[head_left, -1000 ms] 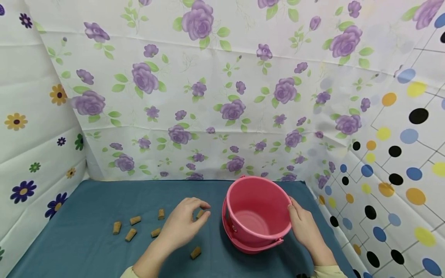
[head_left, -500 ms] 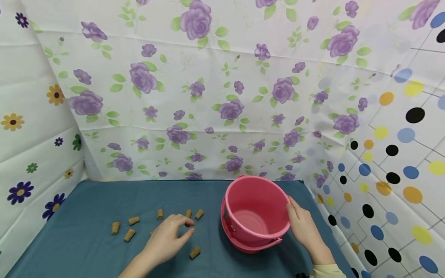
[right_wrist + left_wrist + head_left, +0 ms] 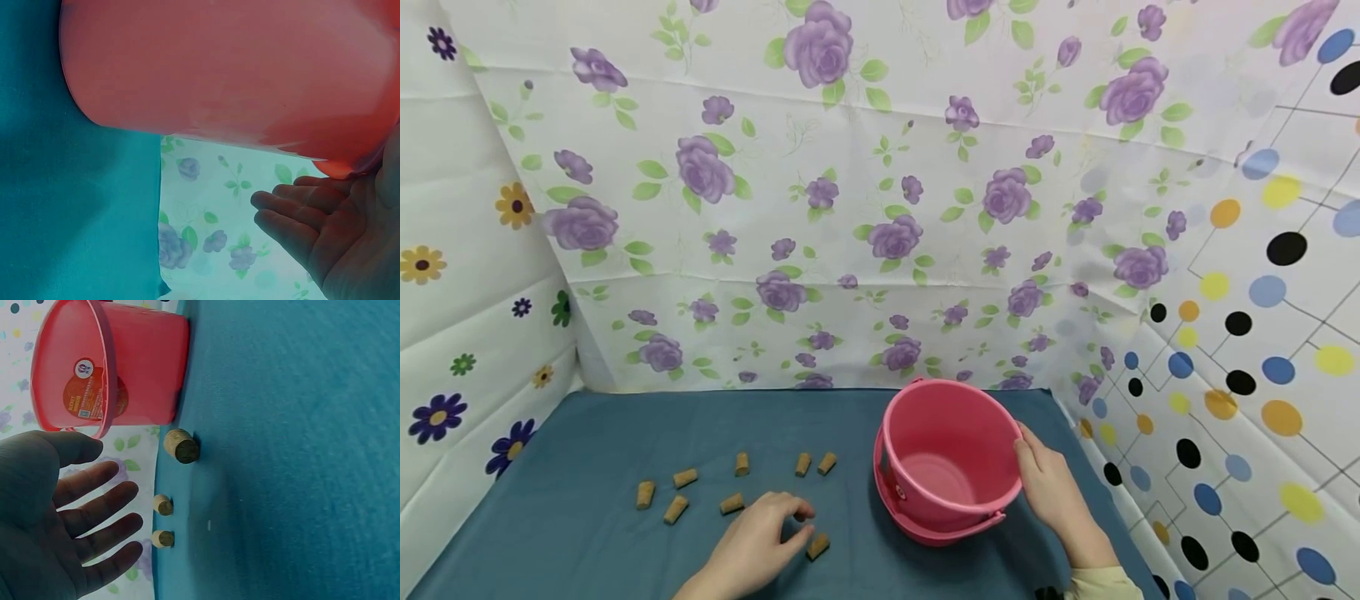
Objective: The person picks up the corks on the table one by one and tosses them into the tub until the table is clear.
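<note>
Floral sheet (image 3: 850,208) behind blue-clothed bench (image 3: 535,542). Pink bucket (image 3: 955,425) stands right, rim held between right hand (image 3: 1056,487) thumb and fingers. Left hand (image 3: 758,537) fingers loosely spread, holding nothing, near one cork (image 3: 817,547); seven other corks (image 3: 676,509) lie left of bucket.

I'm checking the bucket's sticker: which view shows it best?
The left wrist view: the sticker shows largest there, print included. The head view shows only a small part; the right wrist shows the bucket without it.
</note>
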